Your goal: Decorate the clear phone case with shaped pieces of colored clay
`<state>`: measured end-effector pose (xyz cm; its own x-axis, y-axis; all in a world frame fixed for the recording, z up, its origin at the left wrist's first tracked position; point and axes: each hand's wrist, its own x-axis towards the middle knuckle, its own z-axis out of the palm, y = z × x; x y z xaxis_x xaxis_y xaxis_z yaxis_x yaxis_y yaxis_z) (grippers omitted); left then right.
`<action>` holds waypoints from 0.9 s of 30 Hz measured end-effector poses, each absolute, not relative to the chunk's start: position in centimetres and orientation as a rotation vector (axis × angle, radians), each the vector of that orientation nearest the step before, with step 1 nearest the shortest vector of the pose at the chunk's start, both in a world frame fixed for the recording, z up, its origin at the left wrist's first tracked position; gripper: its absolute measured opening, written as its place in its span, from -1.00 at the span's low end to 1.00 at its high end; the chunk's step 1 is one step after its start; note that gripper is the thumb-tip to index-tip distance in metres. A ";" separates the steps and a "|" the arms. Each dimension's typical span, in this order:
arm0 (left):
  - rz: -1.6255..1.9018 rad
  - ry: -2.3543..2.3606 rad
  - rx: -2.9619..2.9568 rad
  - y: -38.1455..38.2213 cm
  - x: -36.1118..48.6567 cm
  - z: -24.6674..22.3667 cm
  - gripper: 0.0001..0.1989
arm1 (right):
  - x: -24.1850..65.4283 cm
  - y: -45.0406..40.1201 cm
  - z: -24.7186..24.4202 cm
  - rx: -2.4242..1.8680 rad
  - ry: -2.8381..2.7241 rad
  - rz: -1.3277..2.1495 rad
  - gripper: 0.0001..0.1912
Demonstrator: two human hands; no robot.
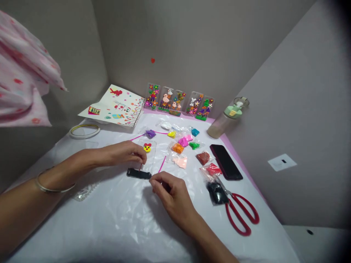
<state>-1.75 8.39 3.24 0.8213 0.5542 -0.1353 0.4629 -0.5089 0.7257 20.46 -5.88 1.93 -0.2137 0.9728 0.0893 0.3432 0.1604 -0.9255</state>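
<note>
A clear phone case [151,157] lies on the table, bearing a yellow clay face [147,148] with red parts on top. Across its near end runs a band of black clay [139,174]. My left hand [127,153] hovers over the band, its fingers pinched on a thin reddish stick [140,167] whose tip meets the clay. At the band's right end, my right hand [174,191] has thumb and forefinger pressed together; what lies between them is hidden. A pink stick [162,164] rests just beyond my right hand.
Several bagged clay lumps, including orange [177,148] and black [218,193], spread beyond and right. Red-handled scissors [238,212], a dark phone [226,162] and a bottle [223,122] stand right. Decorated cases [166,98] lean against the wall; a drawing [115,107] lies back left.
</note>
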 end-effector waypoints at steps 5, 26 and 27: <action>0.164 0.742 2.227 8.9 -1.7 2.4 -0.78 | 20.6 -5.9 1.3 -1.296 -1.651 1.081 -0.81; 0.403 0.757 2.569 8.9 -2.3 0.3 -0.82 | 20.8 -5.8 1.2 -1.312 -1.620 1.050 -0.81; 0.411 0.756 2.575 8.9 -2.3 0.4 -0.83 | 20.8 -5.8 1.2 -1.310 -1.621 1.054 -0.81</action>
